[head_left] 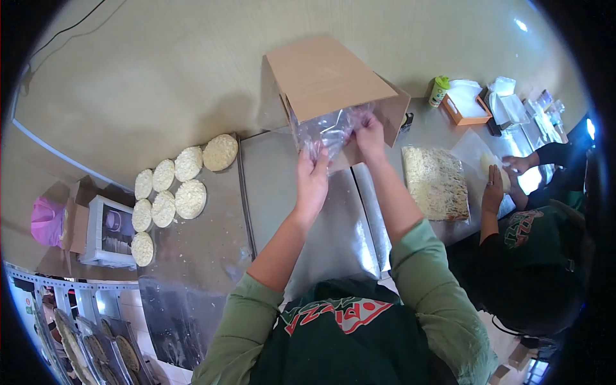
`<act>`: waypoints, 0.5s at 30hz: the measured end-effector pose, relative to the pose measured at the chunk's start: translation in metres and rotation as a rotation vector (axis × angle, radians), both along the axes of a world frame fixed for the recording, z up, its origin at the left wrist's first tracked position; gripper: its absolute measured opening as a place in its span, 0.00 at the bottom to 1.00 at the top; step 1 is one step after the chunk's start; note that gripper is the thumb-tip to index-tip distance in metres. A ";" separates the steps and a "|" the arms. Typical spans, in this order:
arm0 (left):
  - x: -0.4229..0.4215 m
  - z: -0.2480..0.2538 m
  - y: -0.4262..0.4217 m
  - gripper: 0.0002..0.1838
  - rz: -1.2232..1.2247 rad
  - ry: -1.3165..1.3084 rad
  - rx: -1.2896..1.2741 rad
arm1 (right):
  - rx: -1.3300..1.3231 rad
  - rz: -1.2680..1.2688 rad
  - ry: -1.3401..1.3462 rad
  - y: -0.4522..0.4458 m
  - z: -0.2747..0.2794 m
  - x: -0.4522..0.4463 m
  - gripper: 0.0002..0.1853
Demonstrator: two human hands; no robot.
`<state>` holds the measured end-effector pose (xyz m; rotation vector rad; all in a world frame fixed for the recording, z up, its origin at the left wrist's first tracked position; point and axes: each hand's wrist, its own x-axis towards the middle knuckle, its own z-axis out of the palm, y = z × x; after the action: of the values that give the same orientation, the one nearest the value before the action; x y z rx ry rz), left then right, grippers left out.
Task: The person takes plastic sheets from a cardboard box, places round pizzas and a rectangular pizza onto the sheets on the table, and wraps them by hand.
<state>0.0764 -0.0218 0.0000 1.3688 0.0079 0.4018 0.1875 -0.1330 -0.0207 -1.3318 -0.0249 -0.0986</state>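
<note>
A cardboard box stands against the wall at the back of the metal table, its open side facing me. Clear plastic bags hang out of that opening. My left hand pinches the lower left edge of the plastic between thumb and fingers. At the right side of the opening, my right hand has its fingers closed on the same plastic. Parts of the fingers are hidden by the film and the box.
Several round, crumb-topped pizza bases lie on the left table. A rectangular stack of flat food sits to the right. Beyond it, a co-worker's hands handle a wrapped piece. A tray rack stands lower left.
</note>
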 end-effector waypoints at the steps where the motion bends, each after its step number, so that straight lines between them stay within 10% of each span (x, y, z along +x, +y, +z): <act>1: -0.015 0.013 0.003 0.17 -0.035 0.036 -0.066 | -0.052 -0.020 0.002 0.004 0.001 0.011 0.10; 12: -0.106 0.049 0.036 0.24 0.074 0.108 -0.495 | -1.123 -0.048 -0.184 0.017 -0.026 0.075 0.30; 15: -0.120 0.034 0.029 0.25 0.128 0.157 -0.563 | -0.859 0.103 -0.148 -0.015 -0.003 0.023 0.32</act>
<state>-0.0438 0.0076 0.0345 0.8405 0.3173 0.3627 0.2103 -0.1478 -0.0234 -2.1741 -0.2877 -0.1030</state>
